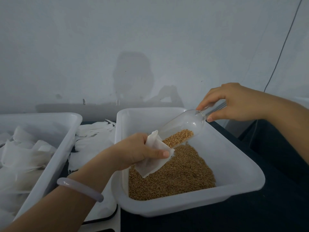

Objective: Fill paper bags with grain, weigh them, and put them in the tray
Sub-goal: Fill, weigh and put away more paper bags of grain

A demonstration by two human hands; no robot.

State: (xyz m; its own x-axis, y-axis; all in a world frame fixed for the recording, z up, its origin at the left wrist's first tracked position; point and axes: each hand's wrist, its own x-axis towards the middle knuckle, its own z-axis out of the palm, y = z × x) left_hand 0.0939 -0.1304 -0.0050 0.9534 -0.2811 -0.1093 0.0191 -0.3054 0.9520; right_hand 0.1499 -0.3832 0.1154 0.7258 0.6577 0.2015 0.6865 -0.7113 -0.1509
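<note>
My left hand [138,150] grips a small white paper bag [153,162] over the grain, its mouth turned up toward the scoop. My right hand [234,102] holds the handle of a clear plastic scoop [185,124] that tilts down to the left. A heap of brown grain [178,137] lies in the scoop's lip, right at the bag's opening. Below them a white tray [234,166] holds a bed of the same grain [180,174].
A second white tray [55,153] on the left holds several white paper bags [20,158]. Between the two trays lies a pile of flat empty bags [92,138] on a white surface. A grey wall stands close behind; a dark tabletop [267,206] lies to the right.
</note>
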